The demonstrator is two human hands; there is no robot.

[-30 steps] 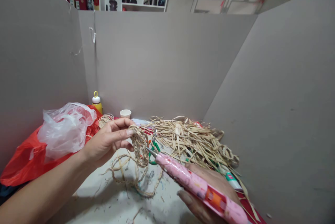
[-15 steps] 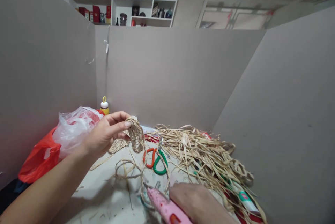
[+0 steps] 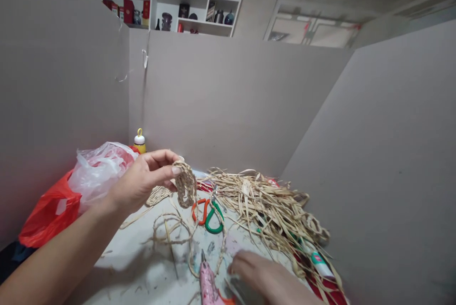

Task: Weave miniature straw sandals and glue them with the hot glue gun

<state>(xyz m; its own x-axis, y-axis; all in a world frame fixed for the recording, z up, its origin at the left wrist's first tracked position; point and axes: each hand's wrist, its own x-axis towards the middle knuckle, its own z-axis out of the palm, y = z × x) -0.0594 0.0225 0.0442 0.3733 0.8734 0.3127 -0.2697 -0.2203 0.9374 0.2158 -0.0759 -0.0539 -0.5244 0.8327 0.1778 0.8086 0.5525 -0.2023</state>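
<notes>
A white table (image 3: 121, 267) strewn with straw scraps, boxed in by grey boards (image 3: 228, 105). Nearest the viewer, the right hand (image 3: 265, 279) lies low over the table, fingers loose and gripping nothing that shows. It is just beside a pink glue gun (image 3: 207, 283) lying nozzle away; whether they touch cannot be told. Farther in, the left hand (image 3: 142, 184) is raised and pinches the braid (image 3: 185, 185), a flat woven straw band, between thumb and fingertips at its upper edge. The braid hangs upright, and its thin tail (image 3: 174, 231) trails down in loops onto the table. It is judged light, soft and pliable, rough enough not to slip but easily crushed or frayed. It is best held by a flat pinch on the dense woven part, not by the tail, which may snag. Behind it lie scissors (image 3: 208, 212), a straw heap (image 3: 270, 203) and a tube (image 3: 318, 262). To the left are bags (image 3: 96, 172) and a bottle (image 3: 139, 140), and farthest off a shelf (image 3: 171, 10).
</notes>
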